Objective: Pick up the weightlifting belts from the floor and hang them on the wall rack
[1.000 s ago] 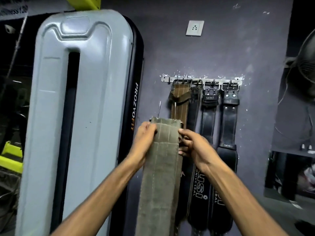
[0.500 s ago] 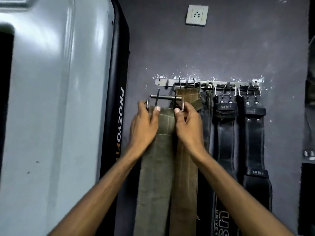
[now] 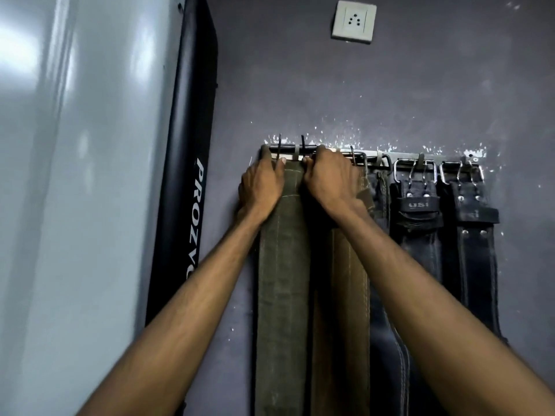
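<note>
An olive green weightlifting belt (image 3: 282, 283) hangs down the wall at the left end of the metal wall rack (image 3: 405, 156). Its buckle is up at the rack's leftmost hook. My left hand (image 3: 261, 187) grips the belt's top left edge. My right hand (image 3: 330, 178) grips its top right edge and covers part of the rack. A brown belt (image 3: 348, 295) hangs just to the right, partly behind my right forearm. Further right on their hooks are a dark belt (image 3: 381, 190) and two black belts (image 3: 420, 229) (image 3: 477, 235).
A tall grey and black machine panel (image 3: 90, 190) stands close on the left, its black edge near the olive belt. A white wall socket (image 3: 353, 21) sits above the rack on the dark purple wall (image 3: 390, 91).
Both hands have raised the olive belt from chest height up to the rack; its buckle has gone from just below the rack to the leftmost hook. My view has moved closer to the wall.
</note>
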`<action>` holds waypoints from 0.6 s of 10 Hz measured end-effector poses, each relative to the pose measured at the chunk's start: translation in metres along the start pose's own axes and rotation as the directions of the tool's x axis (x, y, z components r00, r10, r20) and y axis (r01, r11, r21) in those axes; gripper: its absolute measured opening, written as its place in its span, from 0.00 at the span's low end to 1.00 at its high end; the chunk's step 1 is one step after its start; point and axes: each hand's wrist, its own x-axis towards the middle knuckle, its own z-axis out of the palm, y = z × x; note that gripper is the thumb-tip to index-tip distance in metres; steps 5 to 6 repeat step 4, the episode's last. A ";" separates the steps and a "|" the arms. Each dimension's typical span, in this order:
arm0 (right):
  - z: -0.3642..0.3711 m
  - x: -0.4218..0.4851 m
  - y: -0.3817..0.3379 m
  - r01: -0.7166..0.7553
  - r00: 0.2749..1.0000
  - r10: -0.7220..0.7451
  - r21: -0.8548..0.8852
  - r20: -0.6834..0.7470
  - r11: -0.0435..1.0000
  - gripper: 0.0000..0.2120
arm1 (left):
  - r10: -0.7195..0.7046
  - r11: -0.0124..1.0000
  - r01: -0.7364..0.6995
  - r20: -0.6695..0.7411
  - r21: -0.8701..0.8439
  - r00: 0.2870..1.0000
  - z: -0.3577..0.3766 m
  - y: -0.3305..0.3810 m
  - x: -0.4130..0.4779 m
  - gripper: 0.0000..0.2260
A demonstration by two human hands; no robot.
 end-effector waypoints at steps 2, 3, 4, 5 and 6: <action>-0.009 -0.040 0.007 0.063 0.995 -0.063 0.003 0.080 0.998 0.18 | -0.017 0.999 0.018 0.033 -0.037 0.999 -0.006 -0.004 -0.022 0.27; -0.019 -0.056 0.015 0.079 0.985 -0.092 0.094 0.143 0.992 0.22 | -0.020 0.998 0.025 0.074 -0.064 0.997 -0.014 -0.001 -0.037 0.30; -0.035 -0.070 0.027 0.059 0.984 -0.098 0.245 0.149 0.968 0.27 | -0.054 0.997 0.059 0.108 -0.044 0.993 -0.026 0.002 -0.059 0.35; -0.035 -0.070 0.027 0.059 0.984 -0.098 0.245 0.149 0.968 0.27 | -0.054 0.997 0.059 0.108 -0.044 0.993 -0.026 0.002 -0.059 0.35; -0.035 -0.070 0.027 0.059 0.984 -0.098 0.245 0.149 0.968 0.27 | -0.054 0.997 0.059 0.108 -0.044 0.993 -0.026 0.002 -0.059 0.35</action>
